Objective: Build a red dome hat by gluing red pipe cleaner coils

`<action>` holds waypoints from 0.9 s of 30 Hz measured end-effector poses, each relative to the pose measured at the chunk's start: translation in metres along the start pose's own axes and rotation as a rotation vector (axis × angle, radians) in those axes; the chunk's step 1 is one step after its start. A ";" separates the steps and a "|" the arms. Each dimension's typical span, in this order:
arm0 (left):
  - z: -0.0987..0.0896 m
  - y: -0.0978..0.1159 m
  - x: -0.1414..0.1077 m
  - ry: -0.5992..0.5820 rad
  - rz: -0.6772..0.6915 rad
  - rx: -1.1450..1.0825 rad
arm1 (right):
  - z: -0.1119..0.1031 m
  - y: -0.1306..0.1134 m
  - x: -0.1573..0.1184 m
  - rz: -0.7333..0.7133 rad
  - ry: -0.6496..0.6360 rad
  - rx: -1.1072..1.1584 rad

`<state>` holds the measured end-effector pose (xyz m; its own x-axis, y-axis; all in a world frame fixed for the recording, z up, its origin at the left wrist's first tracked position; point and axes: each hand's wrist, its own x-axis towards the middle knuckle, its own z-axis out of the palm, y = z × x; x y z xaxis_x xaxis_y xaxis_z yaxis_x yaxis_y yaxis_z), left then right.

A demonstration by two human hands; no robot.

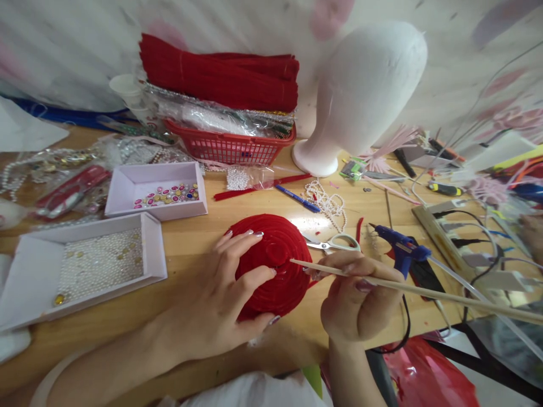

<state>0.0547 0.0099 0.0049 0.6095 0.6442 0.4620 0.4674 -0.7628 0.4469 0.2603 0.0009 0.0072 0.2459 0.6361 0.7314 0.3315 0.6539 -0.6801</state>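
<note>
A round, coiled red fuzzy piece lies on the wooden table near the middle of the view. My left hand rests over its left side with the fingers spread, fingertips touching the coils. My right hand is closed around a long, thin wooden stick, just right of the red piece. The stick's tip points at the centre of the coils; whether it touches them I cannot tell.
White scissors, a blue pen and a pearl string lie behind. A blue glue gun is at right, white boxes at left, a red basket and white foam head at the back.
</note>
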 end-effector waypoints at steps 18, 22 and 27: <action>-0.008 0.008 0.007 -0.070 -0.068 0.046 | 0.002 -0.002 0.002 0.014 -0.061 -0.002; -0.011 0.009 0.008 -0.098 -0.077 0.052 | 0.001 -0.002 0.000 0.036 -0.070 -0.018; -0.015 0.011 0.011 -0.131 -0.100 0.055 | 0.002 -0.002 0.002 0.048 -0.095 0.017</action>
<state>0.0567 0.0089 0.0266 0.6347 0.7071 0.3117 0.5624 -0.6993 0.4413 0.2587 0.0017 0.0097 0.1735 0.7024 0.6903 0.3061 0.6277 -0.7157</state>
